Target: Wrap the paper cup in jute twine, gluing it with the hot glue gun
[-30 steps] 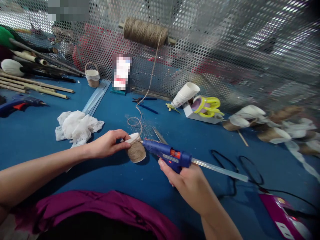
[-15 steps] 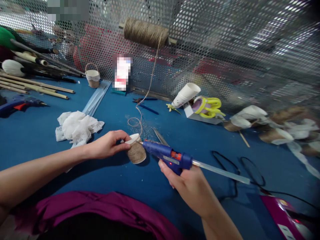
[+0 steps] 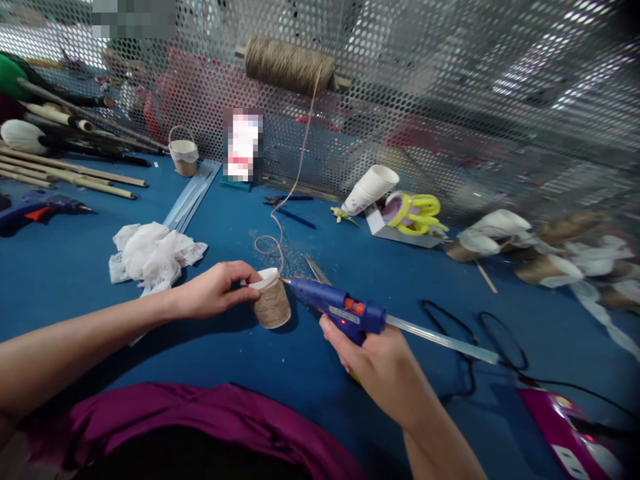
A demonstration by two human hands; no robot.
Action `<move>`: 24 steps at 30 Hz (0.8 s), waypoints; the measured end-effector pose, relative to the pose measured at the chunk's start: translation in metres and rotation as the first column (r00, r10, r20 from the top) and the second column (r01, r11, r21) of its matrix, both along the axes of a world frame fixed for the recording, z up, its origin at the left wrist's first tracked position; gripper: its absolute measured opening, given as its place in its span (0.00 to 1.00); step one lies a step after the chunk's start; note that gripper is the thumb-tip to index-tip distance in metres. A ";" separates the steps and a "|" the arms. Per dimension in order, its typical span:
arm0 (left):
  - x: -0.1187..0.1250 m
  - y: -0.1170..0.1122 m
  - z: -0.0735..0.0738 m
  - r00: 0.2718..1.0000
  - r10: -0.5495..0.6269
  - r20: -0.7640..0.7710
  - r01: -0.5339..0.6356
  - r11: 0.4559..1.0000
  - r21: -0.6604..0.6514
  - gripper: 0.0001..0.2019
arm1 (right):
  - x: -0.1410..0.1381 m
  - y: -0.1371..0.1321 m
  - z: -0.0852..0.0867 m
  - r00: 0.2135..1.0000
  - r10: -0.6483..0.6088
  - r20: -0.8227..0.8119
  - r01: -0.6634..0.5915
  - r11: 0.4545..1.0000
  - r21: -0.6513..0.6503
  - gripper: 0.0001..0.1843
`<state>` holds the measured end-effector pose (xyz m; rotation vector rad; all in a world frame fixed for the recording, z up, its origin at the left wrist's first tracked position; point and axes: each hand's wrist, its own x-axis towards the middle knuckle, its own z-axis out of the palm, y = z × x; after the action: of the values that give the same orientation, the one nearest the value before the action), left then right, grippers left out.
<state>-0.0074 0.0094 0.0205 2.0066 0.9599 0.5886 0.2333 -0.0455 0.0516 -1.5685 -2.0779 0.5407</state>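
Observation:
A small paper cup [image 3: 273, 305] wrapped in brown twine is pinched at its white rim by my left hand [image 3: 220, 290], fingers inside and thumb outside. From the cup's upper edge a loose strand of twine [image 3: 280, 233] loops over the blue table and climbs to a spool [image 3: 289, 65] on the mesh panel. My right hand [image 3: 383, 373] grips a blue hot glue gun [image 3: 345, 308] with a clear glue stick jutting from its back. Its nozzle points at the cup's upper right side, just beside the twine. Scissors [image 3: 316, 268], partly hidden, lie behind the gun.
Crumpled white lace [image 3: 153, 253] lies left of the cup. Farther back stand a finished-looking little basket [image 3: 184, 157], pliers [image 3: 295, 210] and stacked paper cups [image 3: 371, 189]. Another glue gun [image 3: 43, 212] rests far left. A black cord [image 3: 470, 347] and purple power strip [image 3: 575, 433] are at right.
The glue gun's nozzle has drawn back slightly to the right from the cup. The cup stands a little more upright and shows more of its wrapped side; my left hand still pinches its rim.

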 end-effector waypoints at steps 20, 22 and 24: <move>0.001 0.000 -0.002 1.000 0.009 0.020 -0.009 1.000 -0.014 0.08 | 0.000 0.001 0.001 0.998 -0.056 -0.018 0.055 0.997 -0.050 0.17; 0.001 0.000 -0.002 1.000 0.007 0.022 -0.007 1.000 -0.016 0.08 | 0.000 0.001 0.001 0.998 -0.059 -0.013 0.058 0.996 -0.065 0.17; 0.001 0.000 -0.002 1.000 0.008 0.020 -0.007 1.000 -0.020 0.08 | -0.001 0.001 0.001 0.999 -0.049 -0.013 0.048 0.996 -0.080 0.17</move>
<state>-0.0067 0.0093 0.0188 1.9770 0.9582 0.6001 0.2328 -0.0448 0.0524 -1.6495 -2.0240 0.6226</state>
